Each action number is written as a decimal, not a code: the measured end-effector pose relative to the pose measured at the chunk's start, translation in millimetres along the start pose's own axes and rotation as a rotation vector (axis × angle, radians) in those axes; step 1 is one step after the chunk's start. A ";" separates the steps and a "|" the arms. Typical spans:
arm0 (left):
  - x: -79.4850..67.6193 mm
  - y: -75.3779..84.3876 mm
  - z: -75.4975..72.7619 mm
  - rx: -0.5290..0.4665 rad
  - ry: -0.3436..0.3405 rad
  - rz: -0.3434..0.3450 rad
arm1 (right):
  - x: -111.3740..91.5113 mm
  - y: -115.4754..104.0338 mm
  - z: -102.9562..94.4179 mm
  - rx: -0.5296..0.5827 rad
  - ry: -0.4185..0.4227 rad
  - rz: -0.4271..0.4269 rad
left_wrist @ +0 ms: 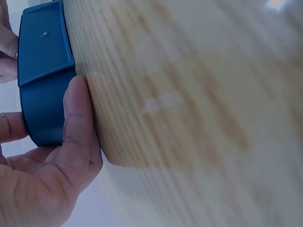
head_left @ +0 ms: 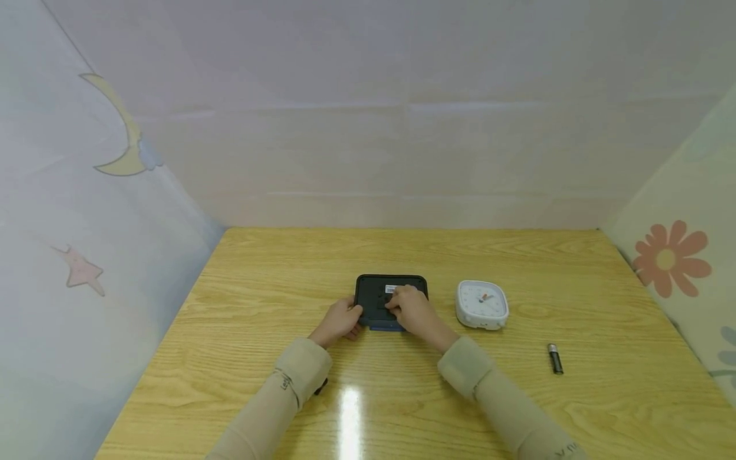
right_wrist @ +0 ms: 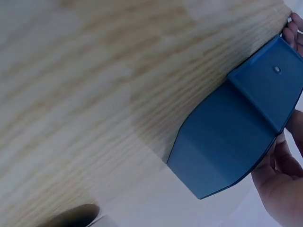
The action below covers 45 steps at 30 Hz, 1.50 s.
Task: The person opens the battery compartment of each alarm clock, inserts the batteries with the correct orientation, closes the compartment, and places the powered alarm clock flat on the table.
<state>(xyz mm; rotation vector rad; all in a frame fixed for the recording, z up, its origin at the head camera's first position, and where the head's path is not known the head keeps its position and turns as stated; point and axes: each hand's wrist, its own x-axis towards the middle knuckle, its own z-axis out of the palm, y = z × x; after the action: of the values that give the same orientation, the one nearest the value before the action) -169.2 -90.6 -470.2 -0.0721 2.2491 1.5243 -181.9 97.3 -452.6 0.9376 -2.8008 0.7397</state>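
Observation:
A rectangular device [head_left: 370, 311] with a black back and a blue side lies back up near the table's middle. My left hand [head_left: 340, 321] grips its left end, thumb on the back and fingers beneath; in the left wrist view, a fingertip [left_wrist: 77, 87] lies along the blue side [left_wrist: 45, 42]. On the middle of the back, beside a white label [head_left: 392, 289], my right hand [head_left: 415, 311] has its fingertips bent together at a small dark recess. I cannot tell whether they pinch something. In the right wrist view, that hand [right_wrist: 283, 187] is partly hidden behind the device.
A white alarm clock [head_left: 482, 305] sits right of the device, close to the right forearm. Farther right lies a black battery [head_left: 554, 359] with a silvery end. A small black object [head_left: 321, 386] shows partly from behind the left sleeve. Printed fabric walls border the wooden table [head_left: 276, 262].

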 end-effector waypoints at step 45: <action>1.0 0.5 -0.5 0.033 0.012 0.000 | 12.8 11.4 -16.0 0.263 -0.080 0.198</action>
<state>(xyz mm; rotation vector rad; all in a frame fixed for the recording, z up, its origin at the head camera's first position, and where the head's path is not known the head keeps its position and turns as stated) -170.4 -90.7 -469.9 -0.0716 2.2829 1.4908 -199.9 105.9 -440.3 0.7430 -2.9477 1.1439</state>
